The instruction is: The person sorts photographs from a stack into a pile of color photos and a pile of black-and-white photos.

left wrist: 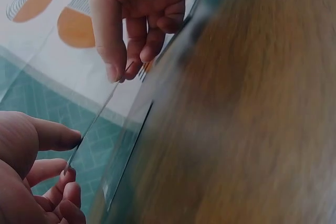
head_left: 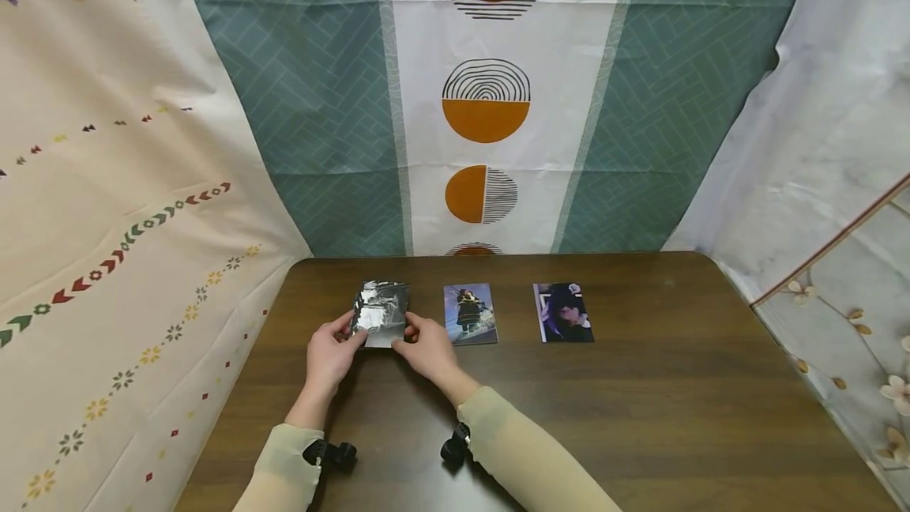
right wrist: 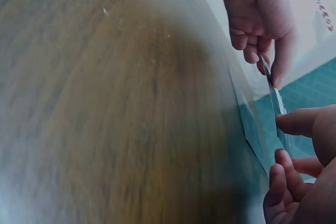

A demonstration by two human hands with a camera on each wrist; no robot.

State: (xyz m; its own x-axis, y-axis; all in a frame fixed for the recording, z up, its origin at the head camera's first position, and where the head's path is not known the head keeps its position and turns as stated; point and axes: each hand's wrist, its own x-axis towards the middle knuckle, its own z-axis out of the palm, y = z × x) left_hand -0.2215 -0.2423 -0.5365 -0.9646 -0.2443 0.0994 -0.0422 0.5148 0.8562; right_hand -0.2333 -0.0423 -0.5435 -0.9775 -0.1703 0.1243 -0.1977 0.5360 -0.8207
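Pale sleeves (head_left: 533,449) lay nearest the camera, a small black device (head_left: 337,455) strapped at each wrist. Beyond them, the glossy dark card (head_left: 381,310) sat between the two hands at the left end of a row of three, its face bright with glare and its print unreadable. Long axis, as judged, ran away from the person. Left hand (head_left: 329,358) pinched its left side near the close corner; right hand (head_left: 431,348) pinched the right side likewise, thumbs toward the person, other fingers behind the edge. Wrist views showed the card edge-on and seemingly clear of the surface; a second thin edge ran below it, could not tell whose.

Right hand was the nearer to the blue-violet card (head_left: 471,313), just beside its left edge. The dark-haired portrait card (head_left: 564,312) lay farther right, well apart from both hands. Both looked flat, long sides also pointing away.

Table (head_left: 640,433) brown, wood-grained, rounded at the far corners; all three cards kept toward its far edge. Behind hung a green-and-white cloth (head_left: 327,101) with orange discs; cream patterned cloth (head_left: 107,141) to the left, pale floral cloth (head_left: 839,141) to the right
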